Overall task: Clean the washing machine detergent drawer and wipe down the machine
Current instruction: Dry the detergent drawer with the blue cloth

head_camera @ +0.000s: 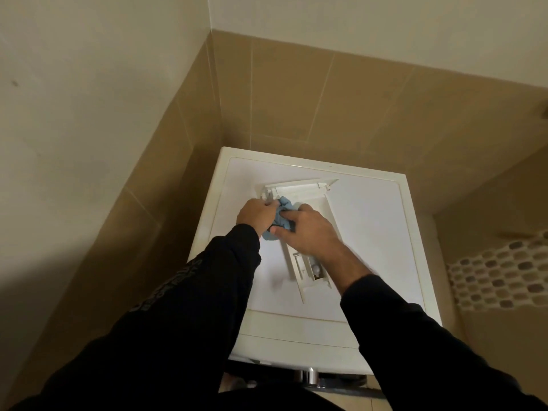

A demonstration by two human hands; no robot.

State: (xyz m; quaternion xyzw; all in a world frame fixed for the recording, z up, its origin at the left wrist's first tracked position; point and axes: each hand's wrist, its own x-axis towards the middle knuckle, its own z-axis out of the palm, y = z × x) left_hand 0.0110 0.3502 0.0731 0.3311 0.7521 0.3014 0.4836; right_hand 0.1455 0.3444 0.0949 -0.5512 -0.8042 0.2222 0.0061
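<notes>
Blue cloth [281, 216] bunched between both hands; drawer [308, 256] beneath.

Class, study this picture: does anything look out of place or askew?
Yes. The detergent drawer is out of its slot, lying askew on the washing machine's top. Both hands work a blue cloth at its far end. Nothing looks spilled.

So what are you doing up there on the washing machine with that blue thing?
A person is cleaning the detergent drawer, which has been taken out and lies on top of the white washing machine. The left hand grips a crumpled blue cloth at the drawer's far end, and the right hand lies over the drawer with its thumb on the cloth. The machine stands in a corner between tan tiled walls.
</notes>
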